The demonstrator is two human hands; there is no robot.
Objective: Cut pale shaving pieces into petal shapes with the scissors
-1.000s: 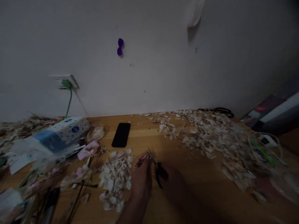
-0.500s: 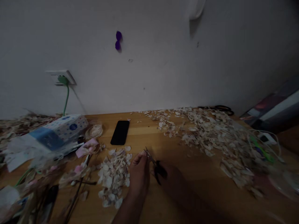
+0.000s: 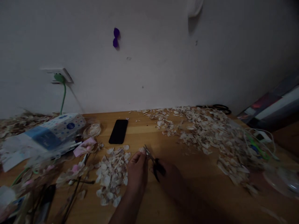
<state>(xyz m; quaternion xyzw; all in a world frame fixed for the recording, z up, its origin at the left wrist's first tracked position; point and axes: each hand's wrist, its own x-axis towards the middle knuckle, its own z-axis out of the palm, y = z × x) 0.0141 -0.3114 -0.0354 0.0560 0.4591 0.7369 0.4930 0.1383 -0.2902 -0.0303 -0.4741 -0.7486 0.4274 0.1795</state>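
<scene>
My left hand point(image 3: 137, 166) pinches a small pale petal-like piece point(image 3: 141, 150) between thumb and fingertips, just above the wooden table point(image 3: 144, 130). In my right hand point(image 3: 171, 177) is a pair of scissors point(image 3: 157, 165) with black handles. Their slim metal blades point up and left, slightly apart, at the edge of the pale piece. Close to the left of my left hand lies a heap of pale round petal-like pieces point(image 3: 111, 175). The dim light hides most of my right fingers.
A black phone point(image 3: 118, 131) lies beyond my hands. Pale scraps point(image 3: 205, 130) spread over the right and back. At left are a tissue pack point(image 3: 57, 129), a pink-centred flower point(image 3: 76, 169) and dark twigs. Another black-handled pair of scissors point(image 3: 220, 108) rests by the wall.
The whole view has shifted slightly, so things sit a little further left. The scissor blades look a bit wider apart at the pale piece; both hands keep their holds.
</scene>
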